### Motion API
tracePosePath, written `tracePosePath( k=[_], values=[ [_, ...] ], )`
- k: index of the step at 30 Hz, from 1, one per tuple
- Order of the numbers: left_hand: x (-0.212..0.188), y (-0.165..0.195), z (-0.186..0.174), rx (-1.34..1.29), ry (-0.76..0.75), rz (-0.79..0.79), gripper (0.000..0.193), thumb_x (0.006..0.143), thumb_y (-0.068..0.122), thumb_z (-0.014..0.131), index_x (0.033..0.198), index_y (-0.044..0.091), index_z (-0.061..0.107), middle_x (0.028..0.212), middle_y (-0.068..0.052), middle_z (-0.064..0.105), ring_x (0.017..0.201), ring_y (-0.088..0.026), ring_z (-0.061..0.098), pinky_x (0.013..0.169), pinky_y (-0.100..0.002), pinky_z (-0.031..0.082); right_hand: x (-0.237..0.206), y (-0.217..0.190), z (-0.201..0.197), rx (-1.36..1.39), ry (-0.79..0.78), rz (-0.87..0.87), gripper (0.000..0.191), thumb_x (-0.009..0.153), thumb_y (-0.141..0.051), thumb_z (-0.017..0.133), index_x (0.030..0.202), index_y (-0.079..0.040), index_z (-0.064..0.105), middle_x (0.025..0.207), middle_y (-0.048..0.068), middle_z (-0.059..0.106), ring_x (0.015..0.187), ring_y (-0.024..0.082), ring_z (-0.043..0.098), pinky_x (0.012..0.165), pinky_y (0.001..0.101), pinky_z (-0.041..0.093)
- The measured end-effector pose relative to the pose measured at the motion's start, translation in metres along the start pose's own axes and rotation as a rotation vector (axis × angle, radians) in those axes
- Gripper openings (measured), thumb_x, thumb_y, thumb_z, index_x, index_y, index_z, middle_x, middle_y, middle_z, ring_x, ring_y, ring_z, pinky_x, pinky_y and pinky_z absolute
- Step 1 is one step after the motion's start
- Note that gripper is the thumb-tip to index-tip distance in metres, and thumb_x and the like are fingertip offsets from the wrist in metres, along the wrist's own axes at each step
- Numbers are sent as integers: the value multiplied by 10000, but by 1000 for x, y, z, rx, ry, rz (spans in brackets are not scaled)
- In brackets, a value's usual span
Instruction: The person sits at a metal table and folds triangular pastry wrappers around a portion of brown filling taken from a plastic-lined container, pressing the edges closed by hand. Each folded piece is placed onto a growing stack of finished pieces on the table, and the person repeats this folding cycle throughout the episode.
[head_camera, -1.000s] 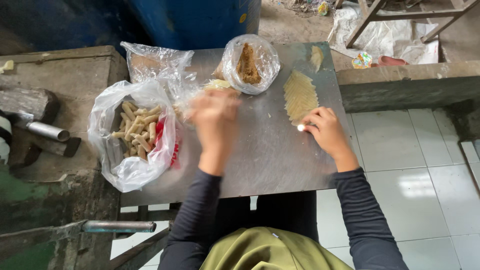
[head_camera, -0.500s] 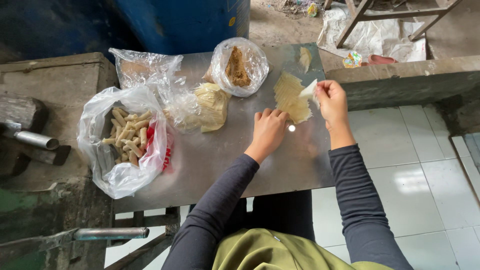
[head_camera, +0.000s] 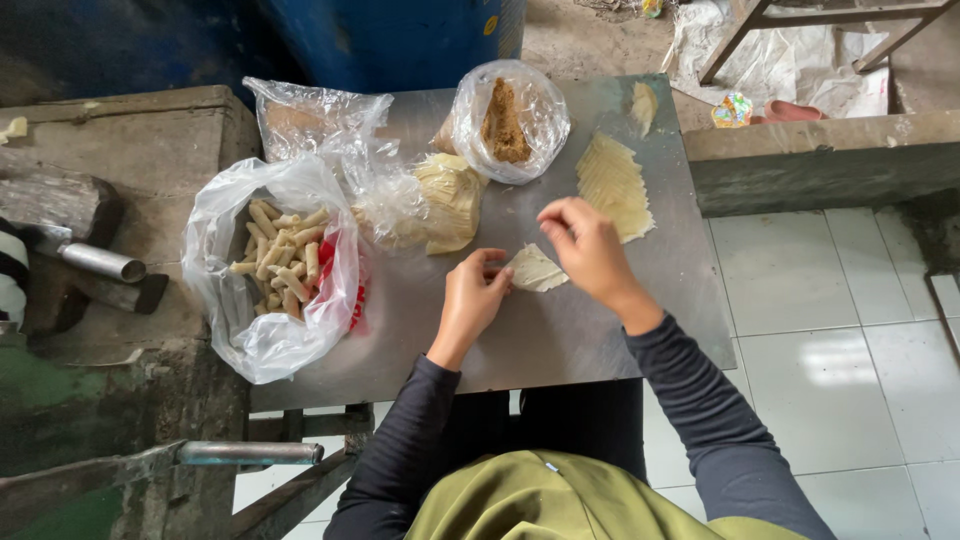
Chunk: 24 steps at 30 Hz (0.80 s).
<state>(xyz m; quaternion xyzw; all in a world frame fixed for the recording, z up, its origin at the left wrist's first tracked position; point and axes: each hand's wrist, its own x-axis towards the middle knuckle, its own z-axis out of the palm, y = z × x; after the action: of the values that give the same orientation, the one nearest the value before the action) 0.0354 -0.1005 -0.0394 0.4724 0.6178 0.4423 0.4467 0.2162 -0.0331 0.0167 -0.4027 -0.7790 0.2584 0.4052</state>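
Your left hand (head_camera: 470, 300) rests on the counter (head_camera: 560, 340) near its middle, fingers curled together, their tips touching the left edge of a single pale wrapper sheet (head_camera: 537, 269). Your right hand (head_camera: 585, 250) hovers just over the sheet's right side, fingers loosely bent and partly apart, clamped on nothing that can be made out; whether the fingertips pinch a bit of filling is hidden from this angle.

To do this step well, I judge you want the sheet lying flat and square to you: keep the left fingertips pinning that edge lightly so the thin sheet does not slide on the smooth metal, and let the right hand work from the far side without dragging it.

Outward from your hands: just beyond the right hand, toward the far right corner, lies the fanned stack of wrappers (head_camera: 612, 185), touching nothing else, and a small scrap (head_camera: 644, 103) lies at the far edge. Beyond the left hand a clear bag of folded wrappers (head_camera: 440, 205) sits close to the sheet; watch that loose plastic, since it could creep onto your working patch. Behind it stands the open bag of brown filling (head_camera: 505, 122), near the far edge. Along the left edge slumps the white bag of finished rolls (head_camera: 280, 262), well apart from the sheet.
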Motion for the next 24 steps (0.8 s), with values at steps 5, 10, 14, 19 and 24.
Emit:
tracePosePath(
  k=[5, 10, 14, 19, 24],
  values=[
    [-10, 10, -2, 150, 30, 113, 295, 887, 108, 675, 1157, -9, 698, 867, -146, 785, 749, -207, 771, 689, -322, 583, 31, 6, -10, -29, 102, 27, 79, 1002, -37, 652, 1071, -19, 687, 965, 88, 666, 734, 169, 602, 650, 291, 479],
    [-25, 13, -6, 216, 72, 124, 299, 887, 180, 718, 1131, 10, 689, 850, -149, 770, 750, -264, 771, 679, -352, 589, 38, 21, 5, -107, 62, -49, 75, 987, -51, 680, 1057, -55, 706, 961, 105, 691, 778, 225, 666, 696, 334, 522],
    [-34, 19, -7, 511, 181, 194, 231, 949, 239, 712, 1083, 50, 707, 801, -161, 745, 744, -360, 723, 648, -438, 552, 35, 31, 50, -238, -72, -124, 184, 928, -111, 702, 1110, -88, 725, 1007, 144, 733, 898, 352, 711, 773, 436, 561],
    [-46, 27, -14, 687, 319, 294, 184, 971, 223, 655, 1095, 93, 690, 901, -122, 729, 758, -337, 717, 615, -446, 538, 57, 39, 88, -460, -26, 28, 376, 926, -100, 650, 1298, -118, 699, 1031, 172, 726, 838, 405, 700, 721, 501, 544],
    [-30, 38, -34, 715, 363, 475, 210, 919, 166, 668, 1125, 136, 693, 1130, -58, 690, 991, -281, 676, 816, -416, 516, 63, 31, 85, -449, 41, 3, 93, 936, -151, 678, 1019, -133, 715, 991, 122, 734, 897, 369, 709, 747, 474, 553]
  ],
)
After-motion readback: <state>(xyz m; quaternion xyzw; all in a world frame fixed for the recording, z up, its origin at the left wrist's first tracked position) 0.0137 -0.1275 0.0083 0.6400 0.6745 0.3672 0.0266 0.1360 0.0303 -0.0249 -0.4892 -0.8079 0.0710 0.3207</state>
